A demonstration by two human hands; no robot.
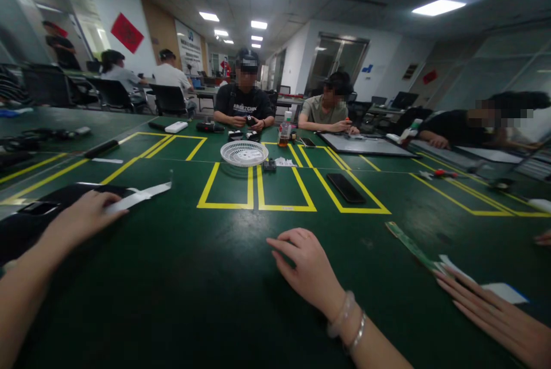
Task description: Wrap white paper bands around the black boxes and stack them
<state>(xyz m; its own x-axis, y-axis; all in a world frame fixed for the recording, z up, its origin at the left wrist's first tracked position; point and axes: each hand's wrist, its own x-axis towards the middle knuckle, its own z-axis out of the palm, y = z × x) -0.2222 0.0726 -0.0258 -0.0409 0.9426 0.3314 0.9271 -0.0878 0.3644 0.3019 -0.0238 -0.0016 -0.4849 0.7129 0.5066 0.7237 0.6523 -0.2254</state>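
Our hands: we are counting two, the left hand [92,209] and the right hand [309,270].
White strip [144,195]: we are holding one.
Bracelets [343,313]: we are wearing two, both on one wrist.
Neighbour's hands [491,313]: we are seeing two, one only partly.
White basket [227,157]: we are finding one.
Amber-filled bottle [283,140]: we are counting one.
Dark phone in the near yellow frame [345,188]: we are noting one.
Seated people across from us [244,99]: we are facing three.

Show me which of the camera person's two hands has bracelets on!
The right hand, with nothing in its fingers: two bracelets circle its wrist. The left hand, pinching a white strip, shows no bracelet.
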